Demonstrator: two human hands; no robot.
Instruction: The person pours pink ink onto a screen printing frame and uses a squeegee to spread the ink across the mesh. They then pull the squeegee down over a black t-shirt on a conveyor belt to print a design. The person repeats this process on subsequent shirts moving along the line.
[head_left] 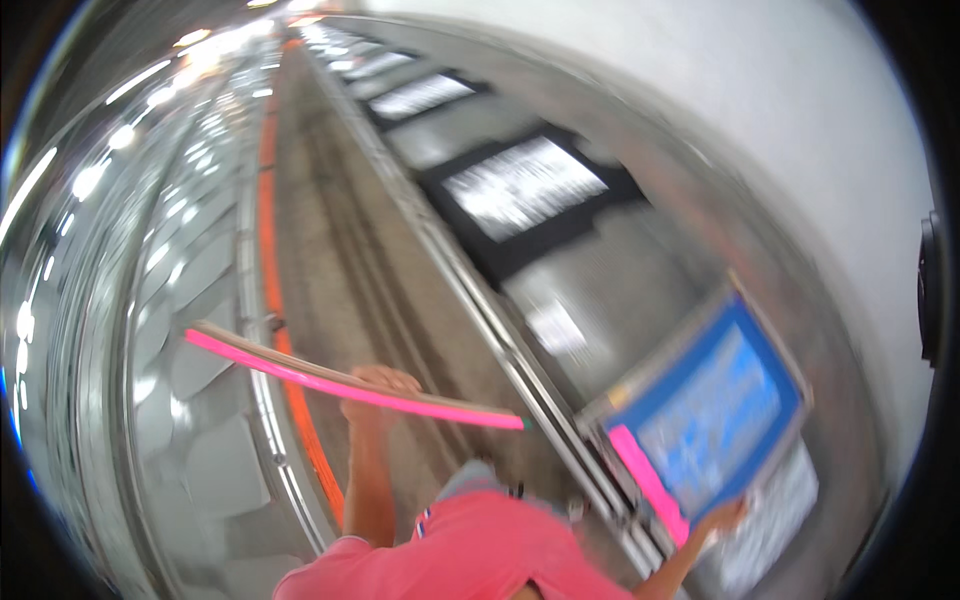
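Observation:
My left hand (384,384) is closed around the middle of a long squeegee (300,372), held up over the aisle. Its lower edge is coated in bright pink ink, and the upper part looks like wood. At the lower right, my right hand (724,518) grips the near edge of a screen-printing frame (786,392). The frame has a blue border around a paler patterned middle, and a strip of pink ink (652,482) lies along its left side. It appears tilted over the right-hand table; a white printed area (765,540) shows partly beneath it.
Along the right table (575,270), black garment pieces with white printed rectangles (525,187) lie in a row. A metal rail (470,285) edges this table. On the left runs another long table with grey panels (225,455) and an orange strip (268,230). A brown aisle floor (335,230) separates them.

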